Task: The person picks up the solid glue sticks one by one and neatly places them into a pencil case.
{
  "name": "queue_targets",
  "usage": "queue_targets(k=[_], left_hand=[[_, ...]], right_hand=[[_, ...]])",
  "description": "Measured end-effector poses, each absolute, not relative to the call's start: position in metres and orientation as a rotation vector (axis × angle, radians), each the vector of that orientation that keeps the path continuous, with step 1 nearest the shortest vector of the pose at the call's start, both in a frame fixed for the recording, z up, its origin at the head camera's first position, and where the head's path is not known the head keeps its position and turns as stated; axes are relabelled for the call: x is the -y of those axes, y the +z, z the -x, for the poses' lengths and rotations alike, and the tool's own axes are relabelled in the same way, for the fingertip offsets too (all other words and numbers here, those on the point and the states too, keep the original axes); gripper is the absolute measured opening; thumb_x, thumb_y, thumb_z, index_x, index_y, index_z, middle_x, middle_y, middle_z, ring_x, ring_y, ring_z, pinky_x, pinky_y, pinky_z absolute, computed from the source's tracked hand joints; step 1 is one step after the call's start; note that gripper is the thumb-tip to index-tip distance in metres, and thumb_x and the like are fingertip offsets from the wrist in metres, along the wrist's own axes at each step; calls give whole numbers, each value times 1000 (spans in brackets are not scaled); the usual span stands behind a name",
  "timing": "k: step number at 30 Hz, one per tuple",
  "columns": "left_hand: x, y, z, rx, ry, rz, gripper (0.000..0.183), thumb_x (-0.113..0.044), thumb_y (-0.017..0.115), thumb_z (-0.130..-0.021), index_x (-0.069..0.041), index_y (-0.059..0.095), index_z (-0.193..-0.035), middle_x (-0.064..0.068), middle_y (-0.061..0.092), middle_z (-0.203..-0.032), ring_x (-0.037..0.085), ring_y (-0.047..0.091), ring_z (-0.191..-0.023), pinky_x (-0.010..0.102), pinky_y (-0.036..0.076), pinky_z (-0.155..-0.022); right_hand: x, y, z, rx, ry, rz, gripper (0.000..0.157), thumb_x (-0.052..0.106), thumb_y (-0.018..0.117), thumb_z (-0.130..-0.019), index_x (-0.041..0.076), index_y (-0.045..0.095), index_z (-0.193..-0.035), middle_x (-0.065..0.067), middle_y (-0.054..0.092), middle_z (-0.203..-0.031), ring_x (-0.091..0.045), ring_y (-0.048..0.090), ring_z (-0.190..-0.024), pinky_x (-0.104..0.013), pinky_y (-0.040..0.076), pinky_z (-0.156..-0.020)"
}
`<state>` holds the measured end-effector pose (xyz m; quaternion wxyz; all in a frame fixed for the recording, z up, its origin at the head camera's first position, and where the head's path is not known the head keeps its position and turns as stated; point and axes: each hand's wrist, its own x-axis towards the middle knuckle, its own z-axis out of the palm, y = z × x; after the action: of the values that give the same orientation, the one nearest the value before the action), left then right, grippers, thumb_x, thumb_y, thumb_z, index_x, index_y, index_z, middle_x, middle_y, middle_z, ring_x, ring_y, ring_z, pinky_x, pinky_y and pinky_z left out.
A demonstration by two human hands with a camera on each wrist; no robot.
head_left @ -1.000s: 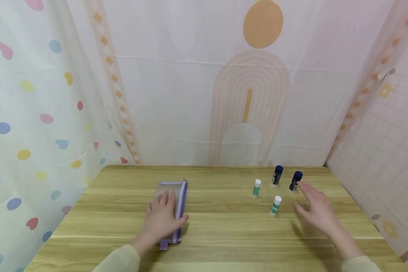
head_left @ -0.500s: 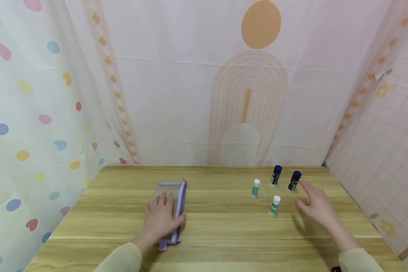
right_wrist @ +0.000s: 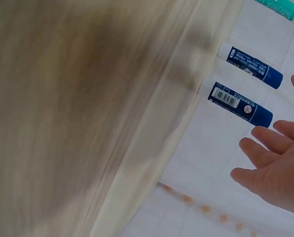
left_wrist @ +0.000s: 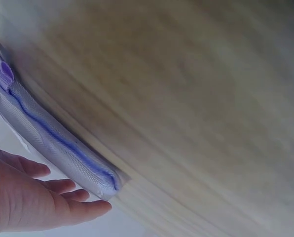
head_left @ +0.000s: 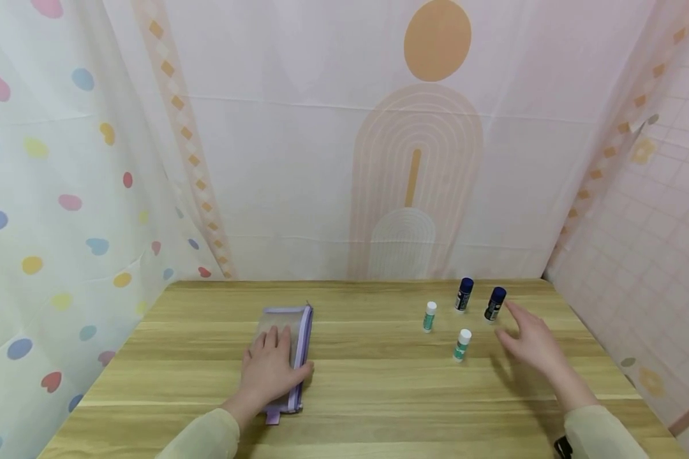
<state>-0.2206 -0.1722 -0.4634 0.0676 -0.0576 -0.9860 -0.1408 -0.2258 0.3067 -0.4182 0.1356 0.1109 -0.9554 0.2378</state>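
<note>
My left hand (head_left: 271, 370) rests with spread fingers on a flat mesh zip pouch (head_left: 287, 315) trimmed in purple; in the left wrist view the pouch (left_wrist: 63, 143) lies along my fingers. Over on the right, my right hand (head_left: 533, 341) hovers with fingers extended beside the nearer-right dark blue glue stick (head_left: 495, 305), its fingertips close to the cap. That glue stick (right_wrist: 238, 103) stands upright, and whether a fingertip touches it I cannot tell. A second dark blue glue stick (head_left: 464, 295) stands just left of it. Two green-and-white glue sticks (head_left: 429, 317) stand further left and nearer me.
A wooden table (head_left: 379, 395) carries everything. Patterned white cloth (head_left: 287, 159) hangs behind its back edge, with dotted cloth (head_left: 63, 255) on the left and checked cloth (head_left: 654, 255) on the right.
The head view has shifted slightly, so everything sits a little further left. My left hand stays on the pouch, and my right hand stays near the blue glue stick, almost unmoved.
</note>
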Motion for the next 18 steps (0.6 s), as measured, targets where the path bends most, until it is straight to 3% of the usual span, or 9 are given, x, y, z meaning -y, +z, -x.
queue_targets(k=[6,18], left_hand=[[172,-465,221,2979,-422,178,93,-56,67,-81,3,40,-148,34,37,-147,54,32,-135,77,27,-99],[171,-464,221,2978,-427,166,86,-47,63,-85,5,37,-149,34,35,-148,54,31,-135,76,27,-100]], right_hand=[[-309,-419,234,2797,777,-216,66,16,62,-94,-22,33,-140,-45,36,-138,-61,37,-125,-67,32,-104],[-318,-429,244,2690,975,-70,63,15,61,-95,-19,35,-141,-40,45,-135,-56,44,-124,-64,34,-103]])
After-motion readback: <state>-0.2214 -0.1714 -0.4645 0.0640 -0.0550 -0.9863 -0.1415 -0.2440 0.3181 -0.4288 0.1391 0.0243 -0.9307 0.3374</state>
